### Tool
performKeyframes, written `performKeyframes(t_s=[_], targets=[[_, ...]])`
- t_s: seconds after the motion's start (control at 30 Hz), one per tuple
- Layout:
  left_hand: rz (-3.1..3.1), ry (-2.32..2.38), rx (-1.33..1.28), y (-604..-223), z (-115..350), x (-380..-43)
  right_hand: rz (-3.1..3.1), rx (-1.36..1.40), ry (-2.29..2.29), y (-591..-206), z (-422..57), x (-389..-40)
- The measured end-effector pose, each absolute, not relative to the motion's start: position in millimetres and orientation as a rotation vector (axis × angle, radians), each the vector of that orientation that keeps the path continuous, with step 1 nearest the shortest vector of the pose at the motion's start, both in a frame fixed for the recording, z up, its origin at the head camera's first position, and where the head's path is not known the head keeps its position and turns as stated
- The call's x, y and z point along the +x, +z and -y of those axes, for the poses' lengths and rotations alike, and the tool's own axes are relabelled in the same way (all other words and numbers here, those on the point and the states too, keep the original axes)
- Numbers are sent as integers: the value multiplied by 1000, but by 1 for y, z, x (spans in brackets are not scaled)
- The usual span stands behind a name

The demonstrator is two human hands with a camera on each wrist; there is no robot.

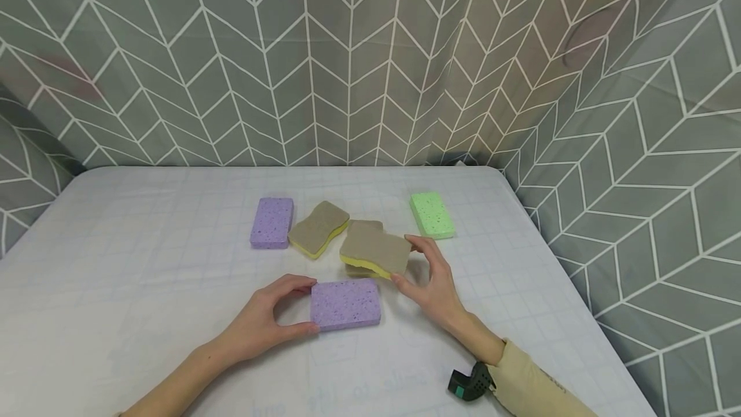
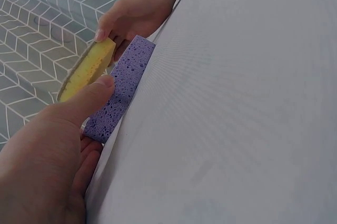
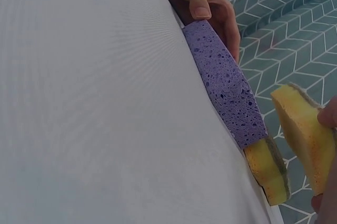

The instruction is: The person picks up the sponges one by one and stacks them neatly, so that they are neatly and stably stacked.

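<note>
My left hand (image 1: 272, 320) grips the left end of a purple sponge (image 1: 345, 304), thumb at the near edge and fingers at the far one. The sponge lies flat on the table. With thumb and fingers my right hand (image 1: 434, 282) pinches a yellow sponge with a grey scouring side (image 1: 379, 253), grey side up. It is raised and partly covers another grey-and-yellow sponge (image 1: 366, 226) beneath. In the right wrist view, the pinched sponge (image 3: 303, 134) hangs apart from the lower sponge (image 3: 267, 171), which is by the end of the purple one.
Farther back lie a second purple sponge (image 1: 272, 222), a wavy grey-and-yellow sponge (image 1: 320, 229) touching or nearly touching it, and a green sponge (image 1: 432, 215) on the right. A white cloth covers the table (image 1: 145, 262). Patterned grey curtains (image 1: 330, 69) hang behind and to the sides.
</note>
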State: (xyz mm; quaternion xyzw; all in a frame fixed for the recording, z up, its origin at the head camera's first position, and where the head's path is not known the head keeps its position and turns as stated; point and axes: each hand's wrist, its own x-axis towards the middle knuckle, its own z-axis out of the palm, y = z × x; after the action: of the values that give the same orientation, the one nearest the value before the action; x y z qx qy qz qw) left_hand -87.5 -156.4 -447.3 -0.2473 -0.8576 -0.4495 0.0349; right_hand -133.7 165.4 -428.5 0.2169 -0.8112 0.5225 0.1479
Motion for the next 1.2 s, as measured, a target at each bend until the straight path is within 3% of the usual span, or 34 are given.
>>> performKeyframes(t_s=[1.2], targets=[[2611,-1378,-786,-447,156,-88,2322,987,1672,-437,-164,-129]])
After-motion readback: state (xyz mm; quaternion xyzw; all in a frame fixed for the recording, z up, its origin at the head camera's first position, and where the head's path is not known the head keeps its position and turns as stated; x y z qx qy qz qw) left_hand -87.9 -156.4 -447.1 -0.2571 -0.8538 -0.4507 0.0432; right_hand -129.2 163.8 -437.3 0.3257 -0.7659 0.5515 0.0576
